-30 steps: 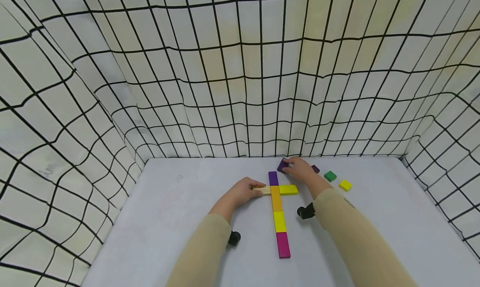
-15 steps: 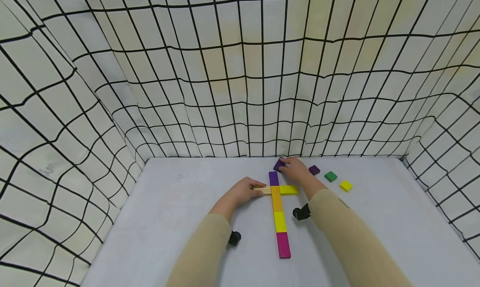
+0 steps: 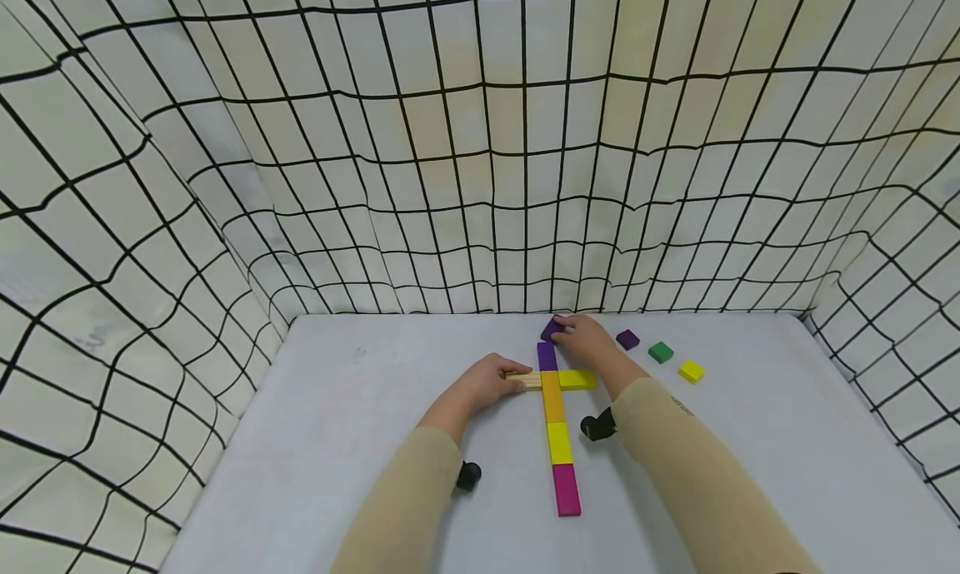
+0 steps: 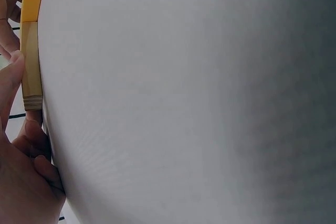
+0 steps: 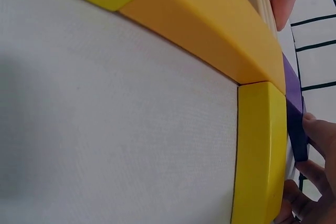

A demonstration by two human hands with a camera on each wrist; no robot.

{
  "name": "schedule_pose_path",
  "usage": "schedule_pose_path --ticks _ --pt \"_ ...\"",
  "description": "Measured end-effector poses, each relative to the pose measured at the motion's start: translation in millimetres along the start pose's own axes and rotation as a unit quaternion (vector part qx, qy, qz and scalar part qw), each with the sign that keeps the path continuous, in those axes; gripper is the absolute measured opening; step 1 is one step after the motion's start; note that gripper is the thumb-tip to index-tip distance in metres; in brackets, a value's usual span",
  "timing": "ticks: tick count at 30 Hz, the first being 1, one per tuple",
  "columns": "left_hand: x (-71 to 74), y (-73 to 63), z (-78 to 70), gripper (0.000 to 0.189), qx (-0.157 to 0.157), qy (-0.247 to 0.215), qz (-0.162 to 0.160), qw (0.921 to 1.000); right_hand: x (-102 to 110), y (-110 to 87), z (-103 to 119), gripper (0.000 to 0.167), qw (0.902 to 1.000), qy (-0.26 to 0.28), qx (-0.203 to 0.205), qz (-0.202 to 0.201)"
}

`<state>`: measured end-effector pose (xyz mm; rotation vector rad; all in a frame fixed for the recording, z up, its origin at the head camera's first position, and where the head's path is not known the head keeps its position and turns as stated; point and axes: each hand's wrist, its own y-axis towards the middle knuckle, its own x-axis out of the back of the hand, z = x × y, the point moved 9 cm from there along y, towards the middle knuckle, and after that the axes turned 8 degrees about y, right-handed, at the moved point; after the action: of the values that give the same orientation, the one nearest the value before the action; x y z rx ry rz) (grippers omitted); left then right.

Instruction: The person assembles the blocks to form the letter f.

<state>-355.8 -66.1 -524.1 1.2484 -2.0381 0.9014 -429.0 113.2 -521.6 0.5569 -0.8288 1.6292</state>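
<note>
A column of flat blocks lies on the table: a purple block point(image 3: 547, 356) at the far end, then an orange block point(image 3: 553, 396), a yellow block point(image 3: 559, 443) and a magenta block point(image 3: 566, 491). Across the orange one's far part, a plain wooden block point(image 3: 532, 381) sticks out left and a second yellow block point(image 3: 577, 380) right. My left hand point(image 3: 483, 382) pinches the plain wooden block between thumb and fingers. Between right thumb and fingertips, my right hand point(image 3: 591, 341) holds a dark purple block point(image 3: 551, 330), turned at an angle, at the column's far end; fingers partly cover it.
To the right of my right hand lie a small dark purple block point(image 3: 627, 339), a green block point(image 3: 661, 352) and a small yellow block point(image 3: 692, 371). Black netting point(image 3: 487, 153) over pale walls encloses the white table point(image 3: 300, 474) at the back and sides.
My right hand has slid the dark purple block leftward to the column's far end, uncovering more of the small dark purple block. The left hand stays put.
</note>
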Motion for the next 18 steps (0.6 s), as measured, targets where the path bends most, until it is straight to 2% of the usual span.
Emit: schedule_pose_path --ticks 18 --pt "0.9 -0.5 0.3 0.029 -0.004 0.01 0.0 0.9999 -3.2 2.5 -4.5 0.051 0.9995 0.024 -0.02 0.011"
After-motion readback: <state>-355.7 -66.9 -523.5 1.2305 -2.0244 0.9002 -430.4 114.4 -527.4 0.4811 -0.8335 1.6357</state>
